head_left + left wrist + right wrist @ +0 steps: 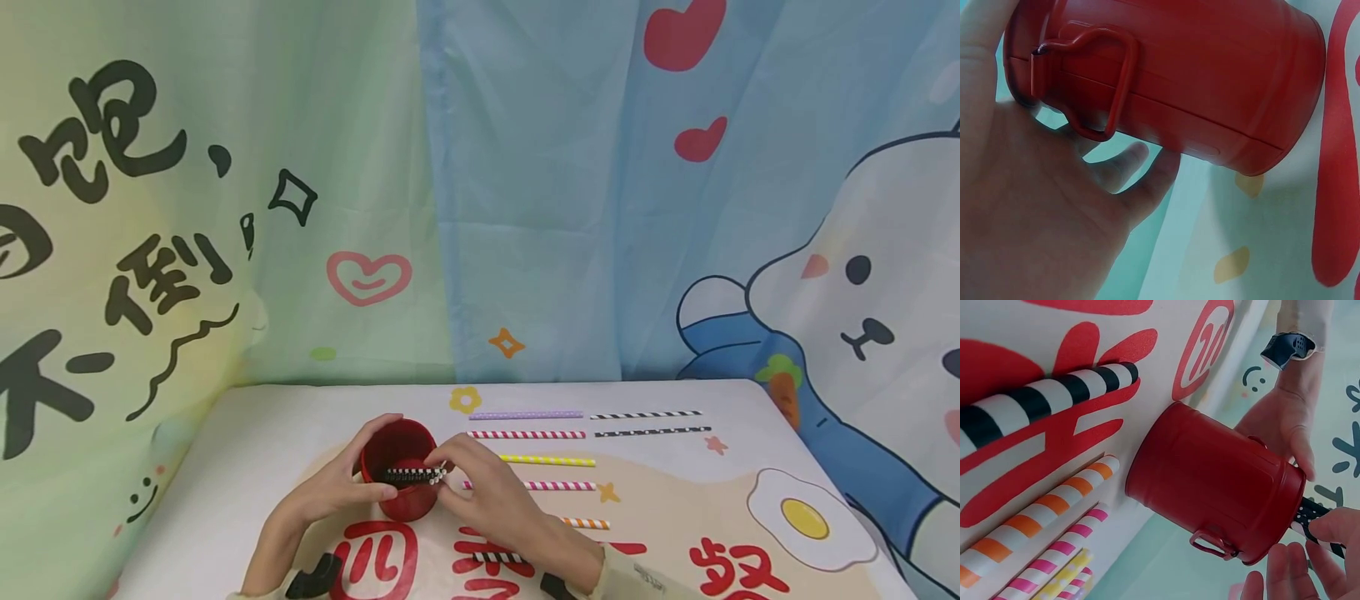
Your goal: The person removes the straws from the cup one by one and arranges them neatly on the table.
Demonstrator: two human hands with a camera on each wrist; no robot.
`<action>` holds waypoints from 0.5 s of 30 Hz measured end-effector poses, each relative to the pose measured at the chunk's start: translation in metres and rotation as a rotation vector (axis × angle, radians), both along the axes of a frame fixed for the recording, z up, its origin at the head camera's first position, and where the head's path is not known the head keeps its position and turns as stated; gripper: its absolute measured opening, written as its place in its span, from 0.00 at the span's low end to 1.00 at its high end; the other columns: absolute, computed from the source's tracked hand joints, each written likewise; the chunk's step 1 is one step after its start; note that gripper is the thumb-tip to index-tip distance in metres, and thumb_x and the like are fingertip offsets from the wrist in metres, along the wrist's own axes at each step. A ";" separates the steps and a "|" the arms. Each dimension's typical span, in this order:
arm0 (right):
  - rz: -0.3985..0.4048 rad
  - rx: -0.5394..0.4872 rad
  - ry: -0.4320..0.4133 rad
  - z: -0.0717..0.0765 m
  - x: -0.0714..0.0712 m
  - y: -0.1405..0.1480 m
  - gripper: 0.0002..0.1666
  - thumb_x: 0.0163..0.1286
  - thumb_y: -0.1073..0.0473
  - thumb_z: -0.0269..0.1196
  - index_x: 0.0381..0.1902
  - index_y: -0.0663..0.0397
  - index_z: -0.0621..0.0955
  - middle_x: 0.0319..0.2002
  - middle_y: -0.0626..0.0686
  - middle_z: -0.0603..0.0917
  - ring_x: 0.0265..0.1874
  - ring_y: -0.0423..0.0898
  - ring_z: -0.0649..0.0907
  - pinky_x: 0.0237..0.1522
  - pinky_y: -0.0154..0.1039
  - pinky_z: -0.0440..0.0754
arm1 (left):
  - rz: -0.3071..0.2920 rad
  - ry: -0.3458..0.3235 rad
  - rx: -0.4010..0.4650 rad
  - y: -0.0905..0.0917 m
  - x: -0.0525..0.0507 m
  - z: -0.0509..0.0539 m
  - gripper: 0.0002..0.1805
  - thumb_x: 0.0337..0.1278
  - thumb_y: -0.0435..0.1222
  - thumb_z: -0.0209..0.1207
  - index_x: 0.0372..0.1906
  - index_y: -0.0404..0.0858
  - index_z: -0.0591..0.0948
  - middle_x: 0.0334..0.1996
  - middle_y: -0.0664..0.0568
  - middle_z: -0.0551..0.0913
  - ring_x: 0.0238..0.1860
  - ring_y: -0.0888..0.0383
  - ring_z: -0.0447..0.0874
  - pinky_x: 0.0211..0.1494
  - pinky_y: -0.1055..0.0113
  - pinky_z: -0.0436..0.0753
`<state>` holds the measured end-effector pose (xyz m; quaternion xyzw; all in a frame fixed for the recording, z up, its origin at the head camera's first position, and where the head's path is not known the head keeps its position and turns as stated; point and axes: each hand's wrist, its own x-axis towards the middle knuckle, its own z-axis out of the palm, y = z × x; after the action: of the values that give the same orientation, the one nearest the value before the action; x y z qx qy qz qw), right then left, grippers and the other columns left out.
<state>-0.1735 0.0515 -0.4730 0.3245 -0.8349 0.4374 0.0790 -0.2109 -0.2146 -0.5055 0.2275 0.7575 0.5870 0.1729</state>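
A red metal bucket with small side handles is tilted over the table, its mouth toward the person. My left hand grips it at the left, thumb on the near rim and fingers behind; the left wrist view shows the palm beside one wire handle. At the mouth, my right hand pinches black-and-white paper straws. One of these straws shows white dots in the right wrist view, between thumb and fingers. How many straws are in the bunch, I cannot tell.
Right of the bucket lie separate paper straws: purple, red-striped, yellow, pink-striped, orange-striped, black-striped and black dotted. Another black-striped straw lies nearer. A printed curtain hangs behind the table.
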 end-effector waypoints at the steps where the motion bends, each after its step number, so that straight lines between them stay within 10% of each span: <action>1: 0.003 0.002 0.006 0.000 0.000 0.000 0.17 0.65 0.65 0.65 0.49 0.41 0.81 0.46 0.38 0.81 0.43 0.35 0.80 0.49 0.31 0.83 | 0.000 0.001 0.000 0.000 0.000 0.000 0.48 0.55 0.36 0.66 0.78 0.50 0.55 0.69 0.44 0.67 0.69 0.36 0.63 0.62 0.42 0.75; 15: 0.019 -0.002 0.016 -0.004 -0.003 -0.004 0.15 0.65 0.67 0.66 0.46 0.44 0.83 0.45 0.38 0.80 0.41 0.33 0.79 0.48 0.33 0.83 | 0.003 -0.005 0.016 0.000 0.000 -0.001 0.47 0.55 0.36 0.67 0.77 0.53 0.56 0.70 0.43 0.67 0.69 0.35 0.63 0.63 0.44 0.74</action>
<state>-0.1763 0.0477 -0.4766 0.3361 -0.8307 0.4362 0.0819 -0.2105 -0.2146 -0.5061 0.2262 0.7527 0.5939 0.1718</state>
